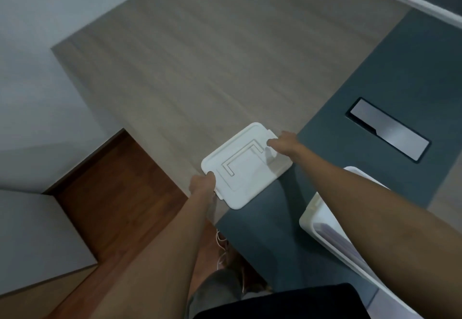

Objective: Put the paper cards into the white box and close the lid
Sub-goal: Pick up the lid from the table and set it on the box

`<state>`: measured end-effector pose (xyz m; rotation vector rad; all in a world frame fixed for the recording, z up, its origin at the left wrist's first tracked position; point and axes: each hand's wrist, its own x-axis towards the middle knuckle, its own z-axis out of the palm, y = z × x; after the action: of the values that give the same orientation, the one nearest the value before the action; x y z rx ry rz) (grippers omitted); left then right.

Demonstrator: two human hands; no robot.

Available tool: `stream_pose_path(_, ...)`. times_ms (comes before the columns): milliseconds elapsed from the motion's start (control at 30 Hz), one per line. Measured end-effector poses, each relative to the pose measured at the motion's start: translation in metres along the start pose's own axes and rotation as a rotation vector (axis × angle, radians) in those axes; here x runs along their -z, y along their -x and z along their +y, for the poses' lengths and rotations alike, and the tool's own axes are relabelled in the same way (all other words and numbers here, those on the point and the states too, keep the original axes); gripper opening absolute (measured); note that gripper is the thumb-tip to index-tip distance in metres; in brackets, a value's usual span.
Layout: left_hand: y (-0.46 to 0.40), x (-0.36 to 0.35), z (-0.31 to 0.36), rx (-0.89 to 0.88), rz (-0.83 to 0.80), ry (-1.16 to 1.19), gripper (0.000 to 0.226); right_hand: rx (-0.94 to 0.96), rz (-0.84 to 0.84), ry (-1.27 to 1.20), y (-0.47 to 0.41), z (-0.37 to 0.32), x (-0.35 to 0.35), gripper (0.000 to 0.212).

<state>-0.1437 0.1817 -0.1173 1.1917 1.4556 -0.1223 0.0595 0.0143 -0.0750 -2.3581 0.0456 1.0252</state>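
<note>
A flat white lid (pixel 246 166) with a raised square pattern lies on the table near its front-left edge. My left hand (pixel 202 183) grips its near-left edge, thumb on top. My right hand (pixel 283 143) holds the far-right edge by the latch tab. The open white box (pixel 315 215) stands to the right, partly hidden behind my right forearm. Inside it lies a stack of paper cards (pixel 335 235), only partly visible.
The table (pixel 200 68) has a light wood top with a dark grey strip (pixel 400 88) along the right. A silver cable hatch (pixel 387 129) is set in the strip. Brown floor (pixel 112 193) and a white cable (pixel 220 246) lie below the table edge.
</note>
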Motion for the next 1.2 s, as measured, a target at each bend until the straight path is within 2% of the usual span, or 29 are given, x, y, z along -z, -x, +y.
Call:
stream_pose_path(67,-0.01,0.002,-0.004,0.012,-0.014,0.051,0.069,-0.052,0.006,-0.123,-0.002,0.001,0.0,0.062)
stream_pose_path(100,0.002,0.004,0.001,0.015,-0.021,0.072,0.064,-0.075,-0.001,-0.175,-0.004,0.003,0.0,0.061)
stream_pose_path(233,0.046,0.011,0.019,0.024,-0.035,0.177,0.022,-0.083,0.007,-0.262,-0.002,0.003,0.002,0.04)
stream_pose_path(400,0.06,0.011,0.031,0.021,-0.068,0.298,0.01,-0.043,0.077,-0.269,0.014,-0.007,0.02,0.03)
stream_pose_path(500,0.073,0.009,0.045,-0.02,-0.098,0.318,0.01,0.001,0.115,-0.307,0.025,-0.016,0.04,0.028)
stream_pose_path(600,0.073,0.001,0.064,-0.052,-0.164,0.33,0.014,0.033,0.133,-0.367,0.041,-0.02,0.067,0.049)
stream_pose_path(667,0.058,-0.01,0.079,-0.118,-0.209,0.302,0.039,0.064,0.174,-0.403,0.056,-0.02,0.091,0.055)
stream_pose_path(733,0.027,-0.029,0.093,-0.173,-0.247,0.258,0.059,0.095,0.23,-0.452,0.071,-0.017,0.118,0.051)
stream_pose_path(833,0.049,-0.052,0.125,-0.271,-0.318,0.173,0.049,0.111,0.366,-0.517,0.096,-0.002,0.156,0.024)
stream_pose_path(900,0.08,-0.066,0.145,-0.337,-0.342,0.155,0.043,0.104,0.457,-0.559,0.113,0.013,0.178,0.027)
stream_pose_path(1033,0.053,-0.132,0.171,-0.432,-0.435,0.05,0.049,0.051,0.613,-0.584,0.156,0.051,0.212,0.036)
stream_pose_path(1133,0.081,-0.168,0.176,-0.492,-0.502,-0.01,0.053,-0.006,0.663,-0.651,0.177,0.092,0.235,0.024)
stream_pose_path(1200,0.148,-0.167,0.169,-0.532,-0.557,-0.052,0.034,-0.025,0.663,-0.699,0.169,0.136,0.25,0.017)
